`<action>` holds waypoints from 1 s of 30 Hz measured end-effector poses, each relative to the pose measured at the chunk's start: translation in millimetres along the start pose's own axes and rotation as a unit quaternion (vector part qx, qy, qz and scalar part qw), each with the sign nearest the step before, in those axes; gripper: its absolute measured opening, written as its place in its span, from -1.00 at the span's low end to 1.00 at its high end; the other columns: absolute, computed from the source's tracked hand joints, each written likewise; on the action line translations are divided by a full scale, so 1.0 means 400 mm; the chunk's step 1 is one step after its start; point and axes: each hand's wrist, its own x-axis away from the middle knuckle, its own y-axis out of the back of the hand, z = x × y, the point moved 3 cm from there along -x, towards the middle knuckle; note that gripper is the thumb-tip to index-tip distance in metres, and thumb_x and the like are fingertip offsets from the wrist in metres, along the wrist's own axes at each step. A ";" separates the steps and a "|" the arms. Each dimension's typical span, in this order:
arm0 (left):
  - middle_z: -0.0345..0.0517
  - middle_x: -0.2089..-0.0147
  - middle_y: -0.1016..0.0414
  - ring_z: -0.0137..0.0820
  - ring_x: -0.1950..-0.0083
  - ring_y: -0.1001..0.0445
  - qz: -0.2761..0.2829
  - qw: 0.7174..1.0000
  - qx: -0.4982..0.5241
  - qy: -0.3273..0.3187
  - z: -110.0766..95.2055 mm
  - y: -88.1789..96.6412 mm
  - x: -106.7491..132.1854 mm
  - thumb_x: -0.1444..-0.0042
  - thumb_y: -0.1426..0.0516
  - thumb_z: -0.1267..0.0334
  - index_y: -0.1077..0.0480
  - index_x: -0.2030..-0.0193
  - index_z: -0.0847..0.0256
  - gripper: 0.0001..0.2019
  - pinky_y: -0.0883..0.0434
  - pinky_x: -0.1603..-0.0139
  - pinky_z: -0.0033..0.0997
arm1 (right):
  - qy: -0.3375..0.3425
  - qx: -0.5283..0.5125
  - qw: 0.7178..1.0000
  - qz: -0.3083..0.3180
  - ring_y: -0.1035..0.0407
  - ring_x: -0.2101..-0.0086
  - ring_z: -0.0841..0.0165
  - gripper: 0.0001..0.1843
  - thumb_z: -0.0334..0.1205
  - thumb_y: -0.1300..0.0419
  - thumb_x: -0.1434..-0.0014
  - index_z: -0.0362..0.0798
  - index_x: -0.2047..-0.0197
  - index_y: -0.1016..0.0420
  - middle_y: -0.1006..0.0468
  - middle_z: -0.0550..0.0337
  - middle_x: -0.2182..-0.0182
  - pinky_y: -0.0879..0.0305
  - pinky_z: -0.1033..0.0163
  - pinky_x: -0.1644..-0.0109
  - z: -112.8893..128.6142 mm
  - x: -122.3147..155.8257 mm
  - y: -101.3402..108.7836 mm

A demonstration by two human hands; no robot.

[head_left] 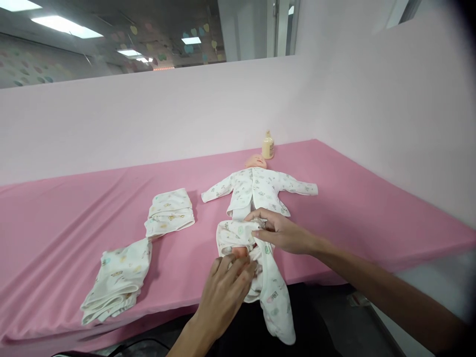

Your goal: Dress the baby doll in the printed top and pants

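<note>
A baby doll (256, 161) lies on its back, its head toward the wall, in a white printed jacket (266, 187) with both sleeves spread wide. White printed baby pants (275, 292) are bunched around its lower body, and one pant leg hangs past the table's front edge. My right hand (280, 230) pinches the pants near the waist. Lower down, my left hand (226, 290) has its fingers curled on the bunched fabric by a bare bit of the doll's leg. Its fingertips are partly hidden in the cloth.
The table wears a pink cover (178, 272). To the left lie two folded printed cloths, a nearer one (121, 280) and a farther one (170, 210), touching at a corner. A cream pump bottle (267, 147) stands behind the doll's head, by the white wall (148, 119).
</note>
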 end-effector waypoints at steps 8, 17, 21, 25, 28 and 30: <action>0.02 0.16 -0.52 -0.30 0.21 -0.43 -0.062 0.998 0.023 0.009 0.001 -0.044 0.000 -0.22 -0.10 0.44 -0.46 0.08 0.18 -0.81 -0.30 0.21 -0.30 | -0.014 0.015 1.000 -0.017 -0.12 0.45 0.47 -0.66 -0.20 -0.14 -0.21 0.00 -0.06 -0.40 -0.26 0.33 0.44 -0.09 0.33 0.38 -0.031 -0.006 0.000; 0.00 0.06 -0.52 -0.29 0.06 -0.50 -0.147 0.967 0.169 0.123 0.037 -0.059 0.059 -0.16 -0.18 0.42 -0.39 0.05 0.13 -0.77 -0.41 0.04 -0.28 | -0.012 0.052 0.999 0.006 -0.32 0.32 0.42 -0.58 -0.18 -0.14 -0.25 0.03 -0.17 -0.32 -0.43 0.24 0.27 -0.30 0.27 0.23 -0.030 -0.007 0.003; 0.03 -0.03 -0.41 -0.29 -0.01 -0.46 -0.186 0.970 0.110 0.108 0.039 -0.044 0.067 -0.16 -0.15 0.49 -0.33 -0.05 0.14 -0.67 -0.44 0.04 -0.32 | 0.026 0.100 0.994 0.038 -0.33 -0.06 0.28 -0.52 -0.17 -0.14 -0.26 0.04 -0.24 -0.29 -0.39 0.09 -0.14 -0.31 0.14 -0.08 0.013 -0.019 -0.019; 0.08 -0.06 -0.26 -0.26 -0.09 -0.36 -0.231 0.956 0.100 0.153 0.042 -0.006 0.054 -0.15 -0.19 0.42 -0.28 -0.07 0.16 -0.65 -0.46 0.02 -0.28 | 0.039 0.122 0.989 0.070 -0.37 -0.03 0.24 -0.46 -0.01 -0.10 -0.31 0.01 -0.29 -0.25 -0.44 0.05 -0.08 -0.33 0.13 -0.06 0.049 -0.026 -0.064; 0.09 -0.12 -0.24 -0.19 -0.17 -0.30 -0.263 0.934 0.112 0.216 0.059 0.042 0.019 -0.11 -0.26 0.28 -0.22 -0.16 0.14 -0.51 -0.40 -0.11 -0.17 | 0.040 0.128 0.989 0.062 -0.40 0.08 0.26 -0.49 0.07 -0.02 -0.34 0.03 -0.26 -0.28 -0.47 0.08 0.03 -0.36 0.14 0.02 0.068 -0.027 -0.093; 0.05 -0.16 -0.29 -0.20 -0.20 -0.30 -0.218 0.938 0.136 0.233 0.076 0.069 -0.017 -0.15 -0.24 0.22 -0.19 -0.22 0.11 -0.47 -0.36 -0.16 -0.16 | 0.047 0.114 0.991 0.054 -0.38 0.06 0.26 -0.51 0.09 0.00 -0.35 0.06 -0.24 -0.29 -0.44 0.09 0.03 -0.35 0.12 -0.01 0.077 -0.025 -0.103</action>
